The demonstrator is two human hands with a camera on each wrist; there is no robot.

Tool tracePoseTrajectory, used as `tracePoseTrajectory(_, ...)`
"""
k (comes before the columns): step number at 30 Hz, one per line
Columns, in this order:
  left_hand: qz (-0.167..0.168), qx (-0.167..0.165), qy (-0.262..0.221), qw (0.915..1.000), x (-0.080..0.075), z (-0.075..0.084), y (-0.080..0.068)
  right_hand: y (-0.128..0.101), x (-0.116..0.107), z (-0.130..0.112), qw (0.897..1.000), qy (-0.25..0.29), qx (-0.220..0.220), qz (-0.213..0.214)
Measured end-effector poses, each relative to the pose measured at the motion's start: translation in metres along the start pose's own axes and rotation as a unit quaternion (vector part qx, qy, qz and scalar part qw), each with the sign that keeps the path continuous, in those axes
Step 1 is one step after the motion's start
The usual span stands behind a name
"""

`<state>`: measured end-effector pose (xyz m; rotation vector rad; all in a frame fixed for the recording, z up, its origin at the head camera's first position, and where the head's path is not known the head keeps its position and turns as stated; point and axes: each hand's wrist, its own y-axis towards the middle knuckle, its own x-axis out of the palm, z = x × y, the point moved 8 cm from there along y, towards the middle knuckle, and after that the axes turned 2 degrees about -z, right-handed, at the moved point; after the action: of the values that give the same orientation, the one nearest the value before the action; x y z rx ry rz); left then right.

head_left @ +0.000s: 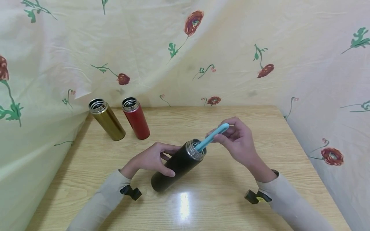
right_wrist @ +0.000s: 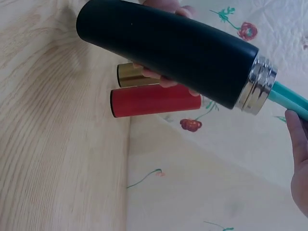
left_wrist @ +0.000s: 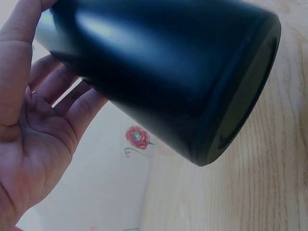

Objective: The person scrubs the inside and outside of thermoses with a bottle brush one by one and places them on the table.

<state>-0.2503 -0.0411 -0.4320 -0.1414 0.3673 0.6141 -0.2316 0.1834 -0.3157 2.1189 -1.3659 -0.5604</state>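
My left hand (head_left: 154, 157) grips a black thermos bottle (head_left: 179, 166) round its side, thumb on the near face. The bottle is tilted, its steel threaded mouth pointing up and right, with no lid on it. A light blue handle (head_left: 212, 137) with a rounded, looped end reaches into the mouth; what is on its inner end is hidden inside. Thumb and fingers of my right hand (head_left: 238, 141) pinch this handle near its outer end. In the left wrist view the black bottle's base (left_wrist: 245, 91) appears raised from the table.
A gold bottle (head_left: 108, 122) and a red bottle (head_left: 136, 120), both without lids, stand upright at the back left of the wooden table (head_left: 225, 199). Behind and at the sides hangs a cream cloth (head_left: 150, 41) with a flower print.
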Motion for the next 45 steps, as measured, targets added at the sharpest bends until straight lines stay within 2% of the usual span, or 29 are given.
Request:
tracePoseTrajectory(3,-0.004,0.012,-0.005,0.9999,0.001,0.003,0.0,0.0,-0.003,0.003,1.0,0.018,0.007,-0.005)
tracePoseTrajectory(6,-0.005,0.015,-0.004,0.9999,0.001,0.004,0.001,-0.001,-0.005,0.007,0.999,0.021,0.035,0.006)
tracePoseTrajectory(9,-0.005,0.012,-0.003,0.9999,0.001,0.003,0.001,-0.004,-0.008,0.011,0.997,0.02,0.062,0.032)
tracePoseTrajectory(13,-0.005,0.01,-0.004,0.9999,0.002,0.001,0.002,-0.006,-0.011,0.013,0.993,0.012,0.079,0.089)
tracePoseTrajectory(17,-0.003,0.009,-0.006,0.9999,0.003,0.002,0.003,-0.007,-0.013,0.012,0.989,0.003,0.078,0.125)
tracePoseTrajectory(25,-0.006,0.006,-0.012,0.9999,0.002,0.001,0.0,-0.009,-0.017,0.011,0.985,-0.03,0.08,0.148)
tracePoseTrajectory(39,-0.013,-0.01,0.009,0.9998,0.0,-0.003,-0.007,-0.011,-0.031,0.007,0.975,-0.033,0.096,0.196)
tracePoseTrajectory(45,-0.021,-0.008,0.017,0.9996,0.0,-0.004,-0.008,-0.008,-0.044,-0.004,0.968,-0.005,0.082,0.235)
